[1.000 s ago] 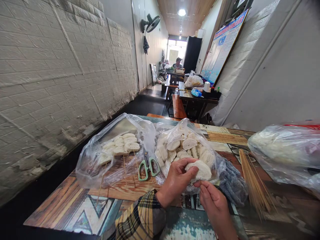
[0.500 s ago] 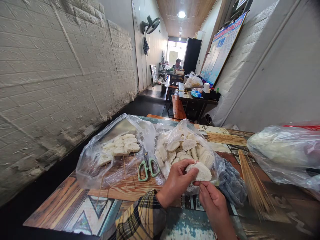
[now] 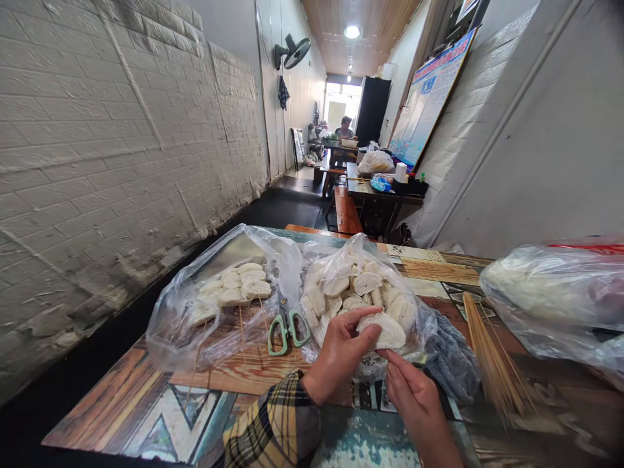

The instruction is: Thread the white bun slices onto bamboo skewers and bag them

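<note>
From the camera on my head, my left hand [image 3: 341, 348] is closed around a soft white bun [image 3: 386, 330], with my thumb on top and my fingers under it. My right hand [image 3: 412, 396] comes up from 5 o'clock. Its fingertips are pinched tight and touch the bun's bottom edge, but I cannot tell if they hold anything thin. The bun is up off the table [image 3: 253, 367], just in front of the open bag of bun pieces [image 3: 358, 286] at 12 o'clock. The green scissors [image 3: 287, 327] lie at 9 o'clock from the bun. Past them is a second bag [image 3: 195, 312] with buns on sticks. A bunch of bare sticks [image 3: 492, 357] lies at 3 o'clock.
</note>
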The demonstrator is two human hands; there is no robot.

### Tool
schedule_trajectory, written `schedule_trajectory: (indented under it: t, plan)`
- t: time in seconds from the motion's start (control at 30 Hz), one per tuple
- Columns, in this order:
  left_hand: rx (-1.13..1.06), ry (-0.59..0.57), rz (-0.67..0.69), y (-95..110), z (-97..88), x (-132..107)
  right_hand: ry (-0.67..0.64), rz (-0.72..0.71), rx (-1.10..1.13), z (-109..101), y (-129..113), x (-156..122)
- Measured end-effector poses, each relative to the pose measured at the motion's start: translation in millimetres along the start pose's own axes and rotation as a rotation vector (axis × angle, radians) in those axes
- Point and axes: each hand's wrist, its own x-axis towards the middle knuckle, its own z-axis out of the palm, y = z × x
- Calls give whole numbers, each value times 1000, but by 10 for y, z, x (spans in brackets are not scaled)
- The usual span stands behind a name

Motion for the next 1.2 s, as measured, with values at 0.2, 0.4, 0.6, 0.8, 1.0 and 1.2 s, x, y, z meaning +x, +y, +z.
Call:
schedule_trajectory:
  t: [0.2,0.4,0.6,0.8,1.0,1.2]
  plan:
    - [7,-5,19,-14,2,-7,-54,129,161,20,-36,3]
    - [60,-12,62,-32,23,-7,-32,163,218,55,-89,6]
    - [104,-7,102,-57,29,-10,-31,183,231,58,-94,19]
    - [-13,-19,15,-42,-19,18,-29,176,199,43,-47,20]
    - [-288,-33,-154,5,8,18,-82,134,109,20,-21,17]
    - [-360,2,-218,4,24,15,-85,121,59,22,8,19]
